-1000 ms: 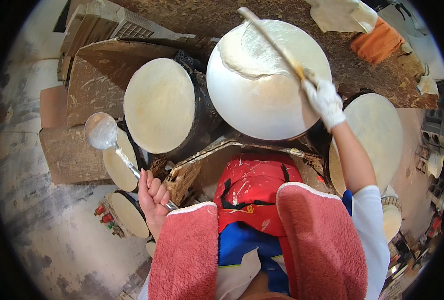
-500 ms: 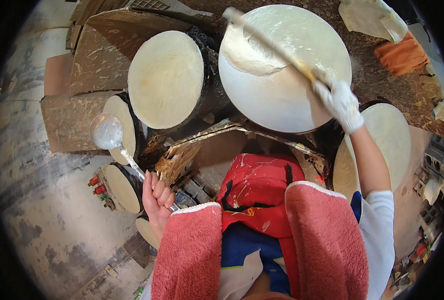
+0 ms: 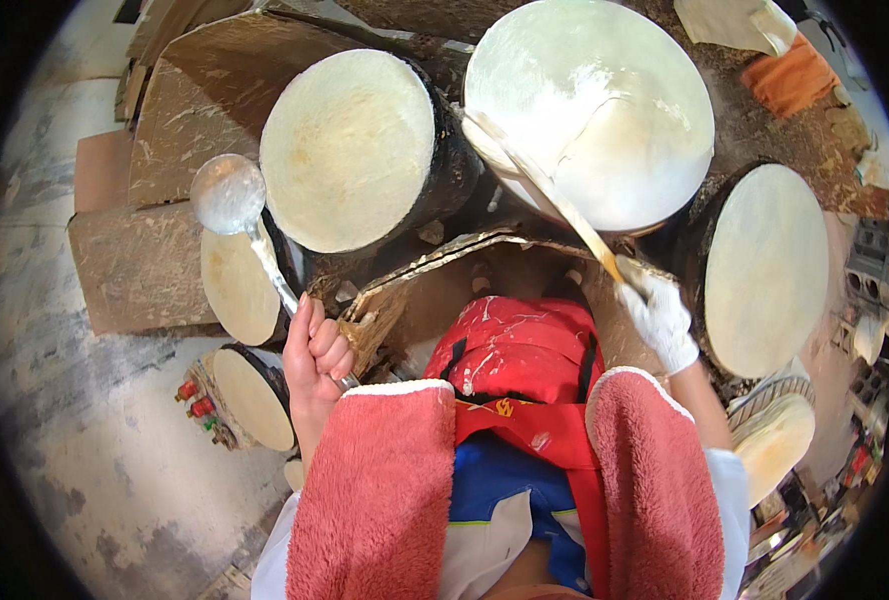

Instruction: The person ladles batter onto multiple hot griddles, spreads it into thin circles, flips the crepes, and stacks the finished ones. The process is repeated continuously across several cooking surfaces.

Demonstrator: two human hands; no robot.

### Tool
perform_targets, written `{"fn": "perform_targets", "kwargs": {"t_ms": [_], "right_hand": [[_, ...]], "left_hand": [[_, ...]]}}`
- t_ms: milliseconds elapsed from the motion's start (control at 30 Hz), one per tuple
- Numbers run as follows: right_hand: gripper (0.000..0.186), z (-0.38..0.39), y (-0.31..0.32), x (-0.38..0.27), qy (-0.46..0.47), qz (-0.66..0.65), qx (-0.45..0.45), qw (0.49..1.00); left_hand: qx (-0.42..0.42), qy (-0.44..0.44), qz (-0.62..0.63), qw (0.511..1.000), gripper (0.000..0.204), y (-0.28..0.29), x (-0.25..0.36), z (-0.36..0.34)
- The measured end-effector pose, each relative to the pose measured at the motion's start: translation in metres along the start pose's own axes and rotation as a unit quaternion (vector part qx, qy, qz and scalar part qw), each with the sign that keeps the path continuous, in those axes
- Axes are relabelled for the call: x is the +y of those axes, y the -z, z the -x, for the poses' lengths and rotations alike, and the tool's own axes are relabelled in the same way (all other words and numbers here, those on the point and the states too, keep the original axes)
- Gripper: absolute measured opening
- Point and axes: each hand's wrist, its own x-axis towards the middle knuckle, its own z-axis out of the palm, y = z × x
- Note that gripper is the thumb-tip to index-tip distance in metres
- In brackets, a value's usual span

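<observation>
My left hand (image 3: pixel 323 355) is wrapped round the handle of a metal ladle (image 3: pixel 228 195), whose round bowl points away from me at the left. In a white glove, my right hand (image 3: pixel 660 320) grips a long, pale wooden spreader (image 3: pixel 565 208). The far end of this spreader reaches the near left edge of a large round griddle (image 3: pixel 667 213). Wet, shiny white batter (image 3: pixel 630 85) covers that griddle, with a curved ridge near its middle. To its left, a smaller dark-sided griddle carries a pale round sheet (image 3: pixel 350 150).
Another pale sheet (image 3: pixel 768 270) covers a griddle at the right, above a stack of pale rounds (image 3: pixel 780 440). Smaller griddles (image 3: pixel 253 398) line the left. Brown boards (image 3: pixel 145 270) stand behind them, and an orange cloth (image 3: pixel 790 75) lies at far right.
The thick batter heap has been spread out over the large griddle. My right hand and the spreader have come nearer to me. My left hand still holds the ladle; the view has shifted slightly.
</observation>
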Motion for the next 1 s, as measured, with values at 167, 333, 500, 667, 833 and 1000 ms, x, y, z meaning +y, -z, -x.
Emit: {"fn": "perform_targets", "kwargs": {"t_ms": [167,333,500,667,833,1000], "right_hand": [[0.035,0.065,-0.108,-0.007,-0.223,-0.168,0.11,0.954],[0.019,-0.02,-0.2,-0.065,-0.129,-0.514,0.168,0.831],[0.016,-0.122,-0.248,-0.141,-0.112,-0.579,0.253,0.767],[0.027,-0.078,-0.24,-0.126,-0.219,-0.589,0.309,0.714],[0.03,-0.088,-0.243,-0.137,-0.241,-0.603,0.348,0.676],[0.04,-0.105,-0.251,-0.147,-0.254,-0.514,0.265,0.775]], "left_hand": [[-0.017,0.015,-0.001,1.0,0.038,0.05,0.041,-0.003],[-0.026,0.006,0.02,0.999,0.039,0.101,0.075,0.015],[-0.056,0.008,0.048,0.997,0.04,0.136,0.092,0.024],[-0.066,0.027,0.056,0.996,0.041,0.159,0.106,0.018],[-0.115,0.034,0.093,0.988,0.041,0.172,0.117,0.013],[-0.095,0.041,0.066,0.992,0.043,0.172,0.123,0.007]]}}
